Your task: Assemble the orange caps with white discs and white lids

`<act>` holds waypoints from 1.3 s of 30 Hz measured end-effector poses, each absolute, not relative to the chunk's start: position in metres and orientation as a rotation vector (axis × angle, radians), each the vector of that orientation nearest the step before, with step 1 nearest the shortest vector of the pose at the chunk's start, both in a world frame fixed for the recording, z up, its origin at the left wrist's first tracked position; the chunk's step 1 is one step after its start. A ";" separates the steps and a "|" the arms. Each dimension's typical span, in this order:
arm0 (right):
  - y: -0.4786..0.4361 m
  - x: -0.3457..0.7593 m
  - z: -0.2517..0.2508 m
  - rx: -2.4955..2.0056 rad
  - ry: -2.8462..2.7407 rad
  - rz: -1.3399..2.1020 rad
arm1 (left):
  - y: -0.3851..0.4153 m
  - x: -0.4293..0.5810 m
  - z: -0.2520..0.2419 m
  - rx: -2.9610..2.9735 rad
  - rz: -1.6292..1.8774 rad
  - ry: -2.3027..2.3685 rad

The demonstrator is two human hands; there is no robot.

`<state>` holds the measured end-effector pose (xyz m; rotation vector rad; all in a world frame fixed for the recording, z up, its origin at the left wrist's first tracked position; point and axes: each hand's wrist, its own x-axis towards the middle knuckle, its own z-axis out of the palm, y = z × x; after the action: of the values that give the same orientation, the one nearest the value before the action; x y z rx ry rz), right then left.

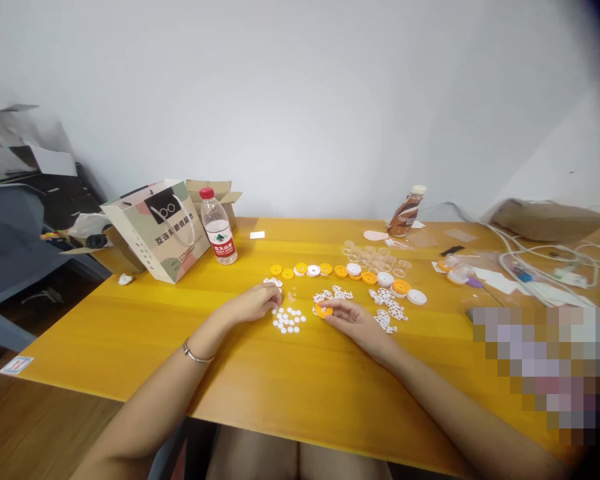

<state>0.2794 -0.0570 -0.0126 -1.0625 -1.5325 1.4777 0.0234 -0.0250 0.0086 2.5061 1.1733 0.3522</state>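
Your right hand: one orange disc, pinched at the edge. Your left hand: beside small white discs; grip too obscured to tell.

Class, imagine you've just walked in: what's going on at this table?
The person's right hand holds an orange disc above the table. The left hand is beside some small white discs; whether it grips anything is hidden. White openwork pieces lie near the right hand. Beyond the hands runs a row of orange and white discs, with clear rings behind it.
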 end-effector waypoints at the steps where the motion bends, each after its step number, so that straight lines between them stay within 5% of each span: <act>1: -0.057 0.280 -0.012 -1.059 -1.533 1.479 | -0.025 0.023 0.009 2.500 0.358 1.167; 27: -0.056 0.280 -0.014 -1.036 -1.615 1.478 | -0.028 0.026 0.014 2.796 0.218 1.255; 39: -0.061 0.270 -0.021 -0.915 -1.557 1.578 | -0.059 0.073 0.004 3.108 0.685 0.830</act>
<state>0.2704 -0.0612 -0.0208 -0.9149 -1.5573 1.5777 0.0726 -0.0591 0.0045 3.1084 0.8296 0.6846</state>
